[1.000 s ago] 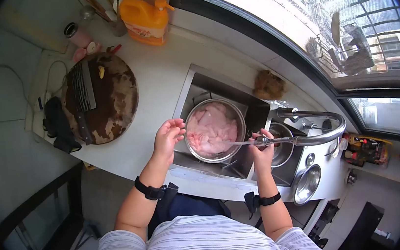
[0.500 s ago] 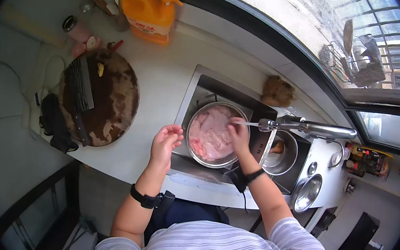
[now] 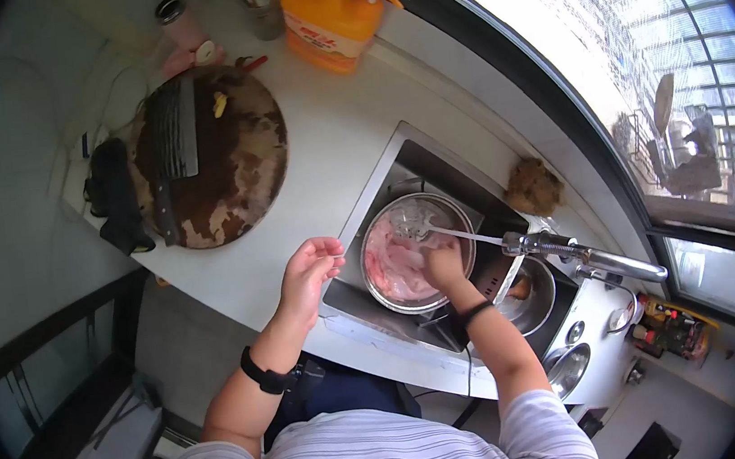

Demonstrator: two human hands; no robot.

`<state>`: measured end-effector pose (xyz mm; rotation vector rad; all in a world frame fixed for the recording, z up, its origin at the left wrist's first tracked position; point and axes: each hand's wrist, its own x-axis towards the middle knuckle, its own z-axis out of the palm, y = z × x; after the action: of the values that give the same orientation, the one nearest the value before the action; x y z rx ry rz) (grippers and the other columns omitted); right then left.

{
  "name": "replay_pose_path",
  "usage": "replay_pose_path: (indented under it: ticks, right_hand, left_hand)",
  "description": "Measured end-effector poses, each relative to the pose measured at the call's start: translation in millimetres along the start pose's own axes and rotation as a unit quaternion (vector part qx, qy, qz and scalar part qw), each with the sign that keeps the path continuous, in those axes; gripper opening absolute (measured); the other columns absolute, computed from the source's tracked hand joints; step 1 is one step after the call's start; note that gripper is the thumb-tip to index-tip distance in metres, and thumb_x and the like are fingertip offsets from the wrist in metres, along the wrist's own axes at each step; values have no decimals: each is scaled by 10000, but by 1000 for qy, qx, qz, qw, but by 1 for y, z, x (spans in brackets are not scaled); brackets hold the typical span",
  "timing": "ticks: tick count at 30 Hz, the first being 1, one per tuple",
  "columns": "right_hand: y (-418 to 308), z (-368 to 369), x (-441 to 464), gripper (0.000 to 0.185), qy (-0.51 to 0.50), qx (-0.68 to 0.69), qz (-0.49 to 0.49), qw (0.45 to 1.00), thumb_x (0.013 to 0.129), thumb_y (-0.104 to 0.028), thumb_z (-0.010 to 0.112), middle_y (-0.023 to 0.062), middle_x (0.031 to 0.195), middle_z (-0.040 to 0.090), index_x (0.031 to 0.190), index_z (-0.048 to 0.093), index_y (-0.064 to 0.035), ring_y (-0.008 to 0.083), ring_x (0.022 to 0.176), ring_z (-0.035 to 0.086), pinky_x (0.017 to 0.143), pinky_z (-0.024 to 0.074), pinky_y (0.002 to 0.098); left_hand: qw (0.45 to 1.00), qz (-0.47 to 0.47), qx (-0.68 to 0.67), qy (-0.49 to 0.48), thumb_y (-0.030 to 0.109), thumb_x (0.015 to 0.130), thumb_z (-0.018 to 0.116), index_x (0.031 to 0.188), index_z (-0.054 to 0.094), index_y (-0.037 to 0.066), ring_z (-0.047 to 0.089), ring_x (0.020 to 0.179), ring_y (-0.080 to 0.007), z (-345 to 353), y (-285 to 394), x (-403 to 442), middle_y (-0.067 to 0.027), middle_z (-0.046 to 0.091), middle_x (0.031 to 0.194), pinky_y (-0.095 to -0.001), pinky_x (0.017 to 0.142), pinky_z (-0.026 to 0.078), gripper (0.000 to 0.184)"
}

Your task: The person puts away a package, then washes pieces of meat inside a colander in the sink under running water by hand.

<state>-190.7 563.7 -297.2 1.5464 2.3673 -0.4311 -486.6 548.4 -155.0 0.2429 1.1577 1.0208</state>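
Observation:
A round metal bowl [image 3: 377, 298] stands in the sink [image 3: 396, 149], holding pale pink raw meat [image 3: 389, 259] and cloudy water. Water runs from the faucet [image 3: 583, 250] into the bowl, making bubbles at its far side. My right hand [image 3: 444, 266] reaches into the bowl's right side, against the meat; its fingertips are hidden in the water. Left of the bowl, my left hand [image 3: 311, 277] hovers over the sink's edge, fingers curled and the thumb against them. Whether anything small is pinched there I cannot make out.
On the left a cleaver [image 3: 176, 138] lies across a round wooden chopping board [image 3: 242, 162]. An orange jug [image 3: 330, 16] with a pump stands at the back. A brown scrubber [image 3: 533, 188] sits behind the sink. Another metal pan [image 3: 539, 305] is in the right basin.
Water now streams into the bowl and bubbles there. My right hand has moved lower, towards the bowl's near side. My left hand's fingers have drawn together. The whole view has shifted.

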Motion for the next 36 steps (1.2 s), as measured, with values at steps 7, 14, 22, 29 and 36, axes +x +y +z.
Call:
replay_pose_path:
  ticks: [7,14,22,29,36]
  right_hand:
    - [-17,-175,-86,203,88,126,8,988,577,-107,653,127,701,560,769,599,-66,305,689,523,731,378,405]
    - [-1,-220,-112,264,88,424,65,899,596,-4,614,100,732,565,859,591,-3,239,743,558,684,433,305]
    - [25,-85,-49,334,114,495,158,847,746,-2,499,124,958,633,1074,563,7,214,916,592,825,438,304]
    - [17,-40,-11,409,116,714,288,628,840,-157,526,119,1155,539,1208,452,4,241,1043,524,881,406,322]
    - [11,-56,7,406,124,846,199,478,883,-286,485,83,1157,527,1204,463,-38,198,1043,510,891,411,317]
  left_hand:
    - [996,29,54,-64,57,820,466,1024,542,53,535,864,-96,23,-10,12,-33,567,959,-239,764,422,218]
    - [845,325,317,-284,60,714,621,1100,524,11,565,909,-151,118,-52,30,-58,570,1057,-294,770,464,401]
    - [952,52,212,-215,91,699,628,893,604,39,604,794,-150,141,-132,102,-82,639,846,-284,690,480,203]
    - [972,59,226,-13,228,804,577,979,538,30,595,824,-193,143,-185,140,-105,612,883,-313,689,477,267]
    - [993,-81,26,-84,228,900,431,857,554,43,559,692,-152,168,-152,109,-48,574,741,-297,576,449,226]
